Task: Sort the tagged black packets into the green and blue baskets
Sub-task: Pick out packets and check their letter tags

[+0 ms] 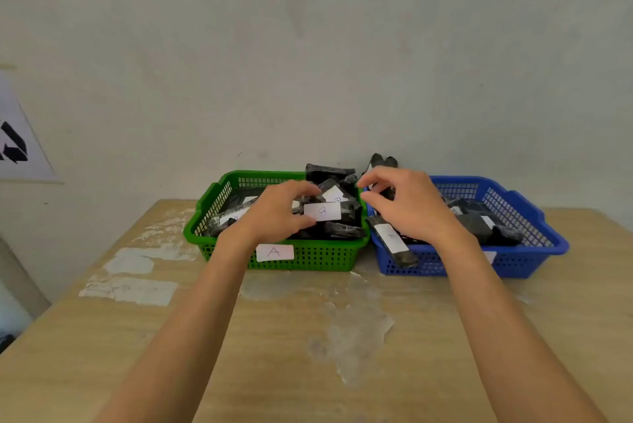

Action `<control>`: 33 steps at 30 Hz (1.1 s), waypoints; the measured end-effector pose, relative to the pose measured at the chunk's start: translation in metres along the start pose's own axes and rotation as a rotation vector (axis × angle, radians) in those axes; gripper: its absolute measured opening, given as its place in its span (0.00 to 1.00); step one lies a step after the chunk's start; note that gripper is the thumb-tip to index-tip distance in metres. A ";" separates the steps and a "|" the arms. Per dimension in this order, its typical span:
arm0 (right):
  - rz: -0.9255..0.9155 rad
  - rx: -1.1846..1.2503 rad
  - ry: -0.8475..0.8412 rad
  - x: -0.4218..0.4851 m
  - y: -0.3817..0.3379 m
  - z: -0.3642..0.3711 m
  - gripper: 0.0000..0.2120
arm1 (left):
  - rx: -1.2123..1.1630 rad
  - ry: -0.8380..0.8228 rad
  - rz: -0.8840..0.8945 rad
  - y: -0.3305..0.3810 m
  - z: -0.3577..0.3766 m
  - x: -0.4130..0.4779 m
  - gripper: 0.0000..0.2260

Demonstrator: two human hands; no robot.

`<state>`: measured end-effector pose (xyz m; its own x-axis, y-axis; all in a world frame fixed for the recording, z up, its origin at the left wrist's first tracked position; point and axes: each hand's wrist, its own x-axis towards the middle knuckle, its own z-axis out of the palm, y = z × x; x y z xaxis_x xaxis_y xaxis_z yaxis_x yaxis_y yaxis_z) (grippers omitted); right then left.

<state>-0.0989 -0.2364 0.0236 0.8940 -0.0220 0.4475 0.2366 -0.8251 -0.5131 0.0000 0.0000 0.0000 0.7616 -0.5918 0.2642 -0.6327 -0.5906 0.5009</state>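
Forearms reach across the tabletop (308,337) to two baskets. On the left hand (277,213) the grip curls round a packet (349,208) lying in the green basket (205,213), its tag seemingly B. The right hand (407,203) hovers by the blue basket (534,220), fingers bent; I cannot tell whether its grip holds anything. Likely step: pulling a misplaced packet. Next, lift it clear and carry it right.

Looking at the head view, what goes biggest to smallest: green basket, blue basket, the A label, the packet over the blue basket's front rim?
1. green basket and blue basket: look alike, so tied.
2. packet.
3. A label.
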 end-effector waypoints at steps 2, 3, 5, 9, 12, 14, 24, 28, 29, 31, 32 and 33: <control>0.044 0.034 0.015 0.012 0.005 -0.001 0.07 | -0.071 -0.071 -0.007 -0.004 0.005 0.012 0.30; 0.057 0.041 0.020 0.016 0.009 -0.001 0.08 | -0.082 -0.095 -0.009 -0.006 0.009 0.017 0.31; 0.093 0.062 0.025 0.023 0.013 0.000 0.08 | -0.067 -0.099 -0.001 -0.010 0.016 0.027 0.28; 0.138 0.035 0.116 0.036 0.014 0.009 0.06 | -0.114 -0.063 0.029 -0.024 0.008 0.032 0.21; 0.186 -0.043 0.059 0.046 0.007 0.028 0.07 | -0.279 0.075 -0.024 -0.039 -0.003 0.028 0.19; 0.222 -0.208 -0.081 0.055 0.000 0.044 0.13 | -0.345 0.265 -0.096 -0.047 -0.007 0.025 0.18; 0.185 -0.422 -0.057 0.072 -0.016 0.053 0.32 | -0.507 0.532 -0.246 -0.060 -0.006 0.027 0.16; 0.144 -0.194 0.227 0.056 0.001 0.000 0.37 | -0.503 0.495 -0.225 -0.041 0.004 0.029 0.15; 0.144 -0.154 0.311 0.049 0.011 -0.016 0.37 | -0.488 0.482 -0.212 -0.034 0.008 0.029 0.14; 0.167 -0.113 0.437 0.031 0.036 -0.046 0.36 | -0.460 0.448 -0.183 -0.016 0.016 0.030 0.14; 0.188 -0.097 0.476 0.023 0.049 -0.060 0.35 | -0.451 0.431 -0.167 -0.007 0.021 0.030 0.14; 0.210 -0.074 0.500 0.014 0.062 -0.073 0.35 | -0.449 0.415 -0.157 0.002 0.026 0.031 0.15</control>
<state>-0.0992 -0.3287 0.0514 0.6250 -0.4411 0.6441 0.0293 -0.8112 -0.5841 0.0187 -0.0338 -0.0123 0.8887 -0.2017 0.4117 -0.4567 -0.3121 0.8330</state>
